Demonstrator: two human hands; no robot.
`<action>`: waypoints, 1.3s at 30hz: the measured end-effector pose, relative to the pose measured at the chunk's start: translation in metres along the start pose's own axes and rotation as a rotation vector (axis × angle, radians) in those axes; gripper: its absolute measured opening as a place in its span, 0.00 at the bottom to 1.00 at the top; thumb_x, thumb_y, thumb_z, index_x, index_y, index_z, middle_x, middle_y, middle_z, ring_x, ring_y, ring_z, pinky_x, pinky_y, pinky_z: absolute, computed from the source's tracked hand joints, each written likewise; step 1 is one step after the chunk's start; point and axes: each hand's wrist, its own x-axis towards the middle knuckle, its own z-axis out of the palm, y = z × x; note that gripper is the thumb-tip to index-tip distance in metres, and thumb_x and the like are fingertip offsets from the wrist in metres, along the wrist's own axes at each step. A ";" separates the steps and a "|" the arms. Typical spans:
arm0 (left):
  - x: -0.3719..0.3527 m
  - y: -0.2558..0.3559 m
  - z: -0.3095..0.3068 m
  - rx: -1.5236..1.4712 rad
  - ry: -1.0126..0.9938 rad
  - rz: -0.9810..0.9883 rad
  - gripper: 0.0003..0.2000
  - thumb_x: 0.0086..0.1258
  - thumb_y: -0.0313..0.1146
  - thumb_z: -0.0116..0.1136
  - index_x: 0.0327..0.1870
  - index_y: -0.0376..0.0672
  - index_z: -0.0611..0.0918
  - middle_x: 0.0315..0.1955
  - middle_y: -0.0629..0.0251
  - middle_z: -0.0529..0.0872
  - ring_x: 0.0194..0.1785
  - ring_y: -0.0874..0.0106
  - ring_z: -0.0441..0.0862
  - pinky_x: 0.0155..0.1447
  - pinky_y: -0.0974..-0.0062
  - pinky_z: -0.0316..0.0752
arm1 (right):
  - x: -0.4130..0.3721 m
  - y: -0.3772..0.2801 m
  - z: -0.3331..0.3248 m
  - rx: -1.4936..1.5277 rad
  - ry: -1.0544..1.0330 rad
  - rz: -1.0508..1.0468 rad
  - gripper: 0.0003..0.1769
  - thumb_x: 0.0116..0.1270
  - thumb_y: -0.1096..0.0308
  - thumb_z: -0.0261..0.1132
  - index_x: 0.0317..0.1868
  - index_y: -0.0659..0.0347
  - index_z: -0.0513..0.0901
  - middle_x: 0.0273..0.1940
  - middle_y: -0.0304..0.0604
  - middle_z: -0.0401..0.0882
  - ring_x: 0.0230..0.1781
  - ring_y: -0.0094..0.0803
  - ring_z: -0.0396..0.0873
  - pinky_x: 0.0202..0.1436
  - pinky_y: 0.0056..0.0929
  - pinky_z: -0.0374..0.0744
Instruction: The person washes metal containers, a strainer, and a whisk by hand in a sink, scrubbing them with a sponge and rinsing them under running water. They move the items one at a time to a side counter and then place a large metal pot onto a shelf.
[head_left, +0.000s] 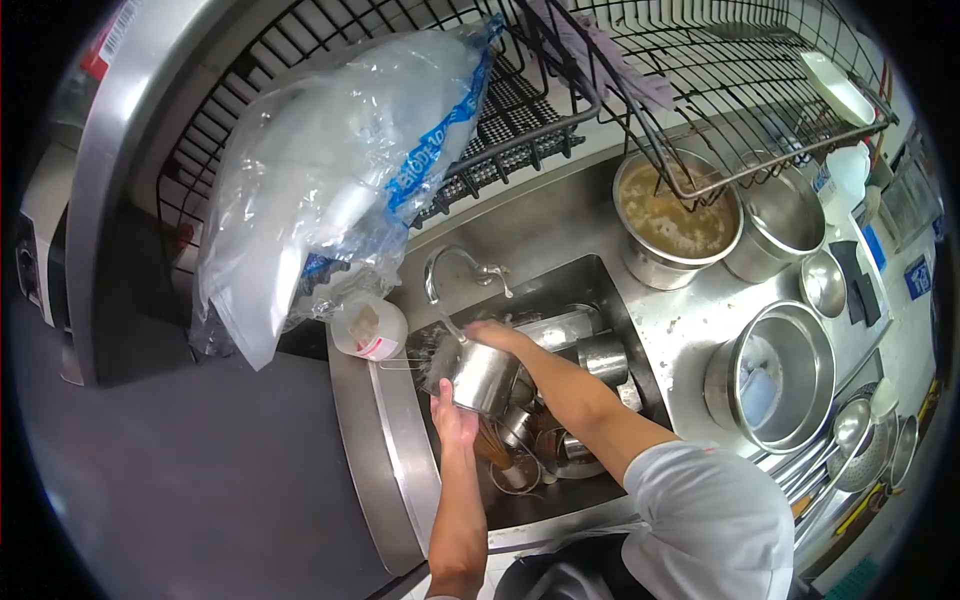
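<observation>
Water (432, 352) splashed around the left end of a steel pot (483, 378), which was held tilted over the sink basin (590, 283), just below the faucet (431, 280). The pot lay between the two hands, its long axis running roughly sideways across the line from one palm to the other; its mouth seemed turned leftward into the spray, though the splashing hid the opening. The left hand (458, 425) gripped the near lower edge, thumb up along the metal, and was the closer of the two to the wearer's body. The right hand (495, 336) clasped the far upper side, next to the spout, its forearm crossing over the basin; how its fingertips closed could not be told. Beneath the pot and to its right lay other metal vessels (601, 358), with a bundle of thin sticks (492, 445) near the left wrist.
</observation>
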 end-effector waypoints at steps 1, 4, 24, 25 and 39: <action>0.002 0.004 0.002 0.007 -0.008 0.011 0.19 0.78 0.30 0.53 0.67 0.40 0.69 0.61 0.57 0.78 0.62 0.58 0.78 0.67 0.52 0.73 | -0.004 0.004 0.001 0.119 -0.034 0.065 0.24 0.69 0.49 0.63 0.57 0.56 0.83 0.56 0.50 0.81 0.55 0.44 0.79 0.59 0.37 0.76; 0.012 -0.002 -0.002 0.076 0.075 -0.029 0.20 0.77 0.34 0.57 0.66 0.43 0.70 0.59 0.58 0.79 0.59 0.56 0.80 0.62 0.48 0.77 | -0.038 0.015 0.015 0.244 0.086 -0.162 0.28 0.68 0.45 0.64 0.59 0.57 0.81 0.55 0.49 0.81 0.53 0.38 0.80 0.57 0.36 0.76; 0.082 -0.031 -0.052 0.072 0.067 -0.410 0.38 0.70 0.69 0.48 0.69 0.47 0.74 0.67 0.64 0.76 0.68 0.60 0.74 0.70 0.52 0.69 | -0.518 -0.018 -0.171 -0.849 1.391 0.299 0.28 0.63 0.47 0.67 0.55 0.59 0.81 0.56 0.55 0.79 0.57 0.54 0.76 0.59 0.46 0.74; 0.082 -0.019 -0.040 0.072 -0.024 -0.422 0.34 0.70 0.67 0.51 0.64 0.46 0.77 0.60 0.64 0.80 0.59 0.62 0.79 0.62 0.55 0.75 | -0.511 -0.008 -0.164 -1.024 1.476 0.136 0.25 0.62 0.53 0.68 0.54 0.59 0.81 0.57 0.54 0.78 0.59 0.53 0.75 0.60 0.46 0.73; -0.015 0.009 0.041 1.551 -0.553 0.729 0.08 0.64 0.35 0.63 0.35 0.39 0.85 0.29 0.46 0.86 0.35 0.45 0.83 0.41 0.50 0.77 | -0.117 -0.037 0.022 -0.066 0.543 0.203 0.46 0.62 0.46 0.67 0.73 0.64 0.65 0.70 0.62 0.64 0.69 0.58 0.68 0.57 0.56 0.81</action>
